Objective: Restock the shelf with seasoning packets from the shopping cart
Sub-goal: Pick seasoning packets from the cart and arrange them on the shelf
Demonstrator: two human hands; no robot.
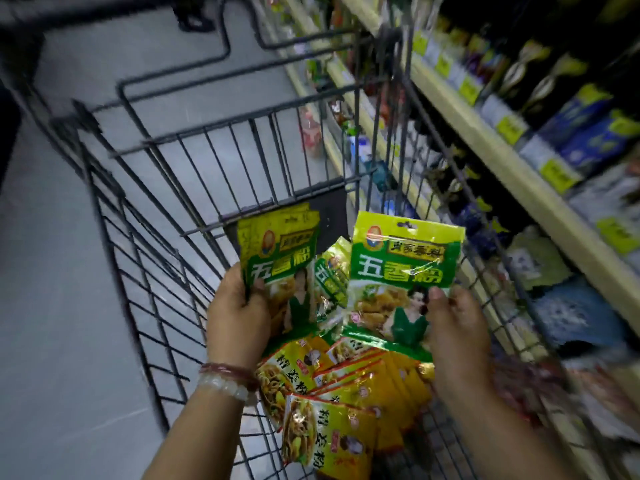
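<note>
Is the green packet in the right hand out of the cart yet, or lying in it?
Lifted off the pile: the right hand pinches the green packet upright above the yellow packets.

Dim store aisle, blurred by motion. Smooth pale grey floor (69,306) fills the 7 to 11 o'clock side. Long cream-edged shelving rack (519,174) runs from 12 down to 4 o'clock, its boards lined with yellow-green price tags (554,173). Dark bottles (540,74) and blue boxes (585,133) at 2 o'clock; lower boards hold blurred mixed goods. Dark shape at 9 o'clock edge, unclear.
</note>
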